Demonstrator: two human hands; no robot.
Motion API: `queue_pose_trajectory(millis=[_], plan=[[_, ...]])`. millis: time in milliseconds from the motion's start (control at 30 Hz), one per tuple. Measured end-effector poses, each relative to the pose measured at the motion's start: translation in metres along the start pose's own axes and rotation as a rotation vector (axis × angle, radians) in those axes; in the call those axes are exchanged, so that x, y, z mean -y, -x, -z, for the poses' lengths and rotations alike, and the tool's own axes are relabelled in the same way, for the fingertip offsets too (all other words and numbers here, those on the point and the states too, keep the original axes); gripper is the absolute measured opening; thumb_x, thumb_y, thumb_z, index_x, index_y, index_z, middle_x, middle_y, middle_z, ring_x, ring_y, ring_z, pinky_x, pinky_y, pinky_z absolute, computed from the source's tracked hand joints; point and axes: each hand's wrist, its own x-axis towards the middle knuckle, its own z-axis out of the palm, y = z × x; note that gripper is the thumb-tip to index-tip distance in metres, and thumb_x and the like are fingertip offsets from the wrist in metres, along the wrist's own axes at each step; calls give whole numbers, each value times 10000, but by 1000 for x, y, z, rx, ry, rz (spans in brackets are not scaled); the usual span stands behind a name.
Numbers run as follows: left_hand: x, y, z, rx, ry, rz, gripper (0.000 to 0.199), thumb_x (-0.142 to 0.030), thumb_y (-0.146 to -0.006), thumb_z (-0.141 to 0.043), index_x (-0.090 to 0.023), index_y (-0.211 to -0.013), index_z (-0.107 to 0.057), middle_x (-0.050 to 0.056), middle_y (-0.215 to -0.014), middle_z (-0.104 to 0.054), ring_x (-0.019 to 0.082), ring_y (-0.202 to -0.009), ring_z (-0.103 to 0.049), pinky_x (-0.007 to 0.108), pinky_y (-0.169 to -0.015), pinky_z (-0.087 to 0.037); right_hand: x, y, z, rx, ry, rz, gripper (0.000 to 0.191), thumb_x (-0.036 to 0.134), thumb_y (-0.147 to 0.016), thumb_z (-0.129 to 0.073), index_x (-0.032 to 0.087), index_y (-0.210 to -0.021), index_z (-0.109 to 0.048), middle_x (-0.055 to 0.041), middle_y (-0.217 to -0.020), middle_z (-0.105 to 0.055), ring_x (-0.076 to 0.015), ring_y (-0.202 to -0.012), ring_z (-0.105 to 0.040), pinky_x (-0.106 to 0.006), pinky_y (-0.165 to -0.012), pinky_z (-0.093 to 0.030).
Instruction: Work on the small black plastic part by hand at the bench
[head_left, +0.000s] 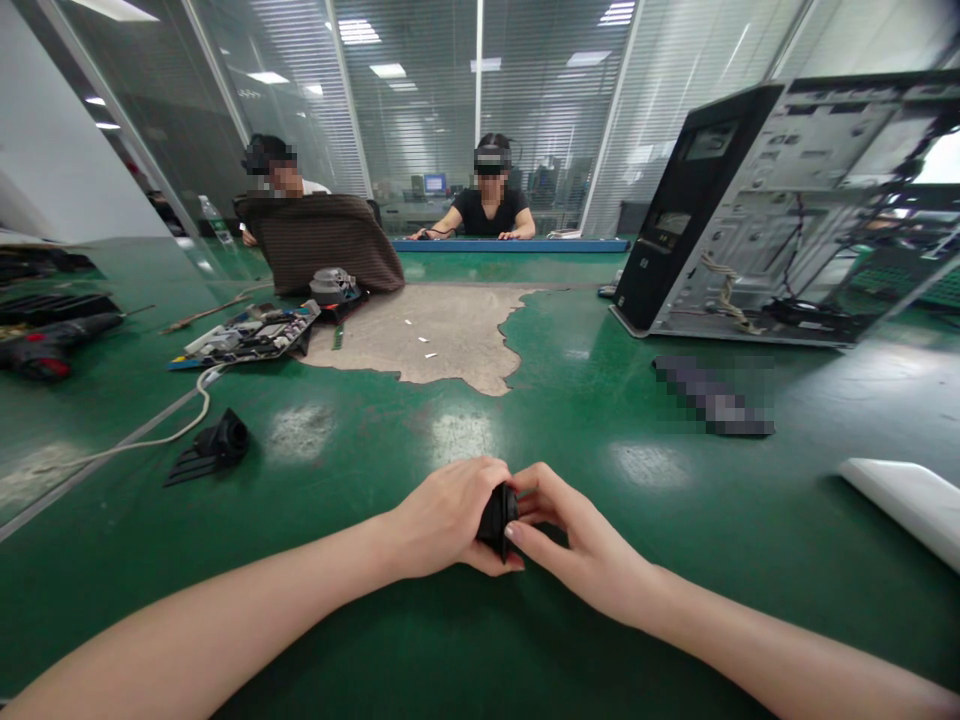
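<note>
A small black plastic part (495, 522) is held upright between both hands, just above the green tabletop. My left hand (448, 512) wraps round its left side, the fingers over the top and the thumb below. On the other side, my right hand (574, 535) grips the part's right edge between thumb and fingers. Much of the part lies hidden behind the fingers, so its exact kind does not show. A black plastic piece with a round opening and thin prongs (214, 446) lies on the table to the left of my hands.
A circuit board (251, 335), a metal cooling fan (334, 287) and a red-and-black power tool (56, 340) are at left. An open computer case (750, 210) stands at right, near a blurred dark object (712, 397) and a white item (907, 500). Two people sit opposite.
</note>
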Motion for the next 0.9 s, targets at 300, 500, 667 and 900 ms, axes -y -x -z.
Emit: queue_pose_trajectory(millis=[300, 500, 667, 900], plan=[[-1, 0, 1, 14, -1, -7, 566, -388, -637, -660, -185, -1064, -351, 86, -1003, -559, 250, -907, -582, 396, -781, -480, 2, 2, 5, -76, 198, 204, 133, 131, -828, -472, 200, -942, -466, -61, -990, -480, -170, -906, -513, -347, -798, -467], [0, -1, -1, -24, -8, -44, 586, -402, -624, -666, -181, -1056, -337, 80, -967, -557, 237, -863, -585, 381, -747, -487, -1, -1, 0, -4, -62, -40, 159, 169, -843, -468, 189, -982, -393, -33, -864, -529, -145, -800, -571, -309, -717, -518], [0, 2, 1, 21, 2, -14, 555, -334, -641, -662, -184, -1077, -351, 77, -976, -554, 245, -892, -576, 394, -776, -473, 5, 4, 3, 1, 287, 152, 199, 165, -810, -502, 191, -996, -437, -82, -1038, -456, -174, -850, -538, -353, -739, -493], [-2, 0, 1, -8, 18, -6, 542, -363, -643, -651, -188, -1062, -356, 68, -957, -559, 239, -876, -582, 379, -759, -474, 3, 5, 5, -46, 293, 198, 159, 132, -847, -443, 208, -986, -436, -75, -1027, -462, -171, -867, -528, -350, -752, -484]])
